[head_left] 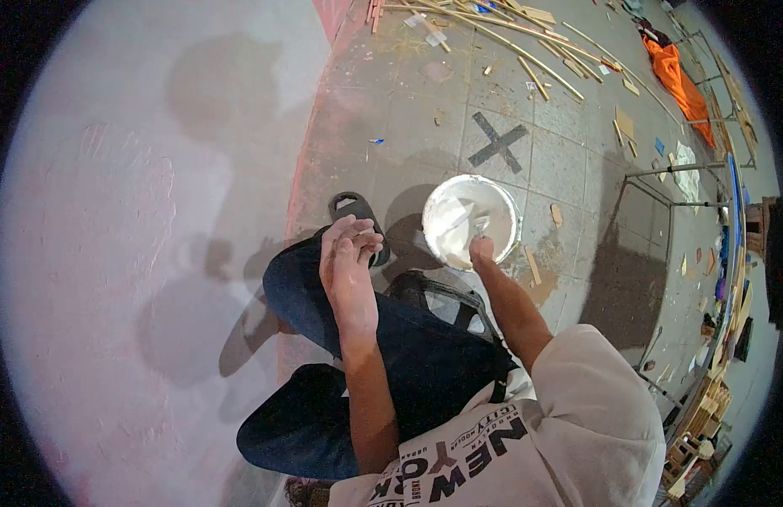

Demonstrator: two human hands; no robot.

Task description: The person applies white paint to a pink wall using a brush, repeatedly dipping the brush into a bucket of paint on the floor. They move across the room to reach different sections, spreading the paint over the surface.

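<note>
My right hand [483, 248] is at the near rim of a white bucket [513, 241], closed on the handle of a small putty knife [481, 225]. The blade points down into the bucket, where white paste [449, 221] coats the bottom and one side. My left hand [351, 270] is raised above my bent knee with its fingers loosely curved, and nothing shows in it. Whitish dust marks its palm and fingers. Beyond its fingertips, a dark slide sandal [362, 213] is partly hidden.
A pale plastered wall [113, 279] rises close on my left. Thin wooden strips [527, 46] lie across the far floor, past a dark tape cross [497, 142]. On the right stand a metal frame [672, 193] and an orange cloth [679, 84], with scraps around. A dark stool-like frame [451, 291] is beneath me.
</note>
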